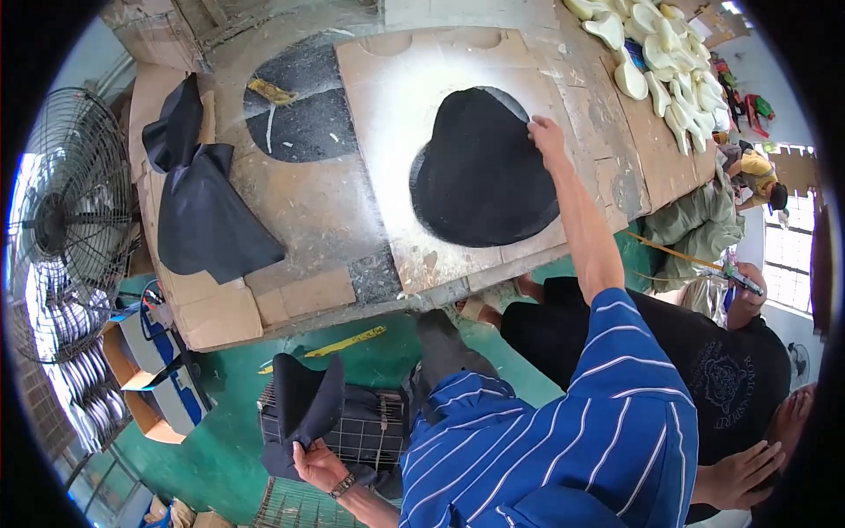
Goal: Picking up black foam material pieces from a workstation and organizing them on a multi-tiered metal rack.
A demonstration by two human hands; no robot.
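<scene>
On the cardboard-topped table lies a black, rounded heart-shaped sheet (484, 172), flat on cardboard dusted whitish around it. My right hand (547, 141) reaches across, its fingers pinching the sheet's upper right edge. Low on the left, beside the table, my left hand (322, 466) is closed on the narrow end of another black sheet piece (304, 400), which stands up folded above my fingers. A wire basket (374, 436) with dark pieces on it is just beside that hand. More black sheet, a gathered piece (211, 207), lies at the table's left end.
Cream saddle-shaped pads (669, 66) are heaped at the table's far right. A large fan (66, 220) stands left, above open boxes (158, 374). A person in black (695, 352) sits close on my right, holding a phone-like device. Another person (759, 176) is farther off.
</scene>
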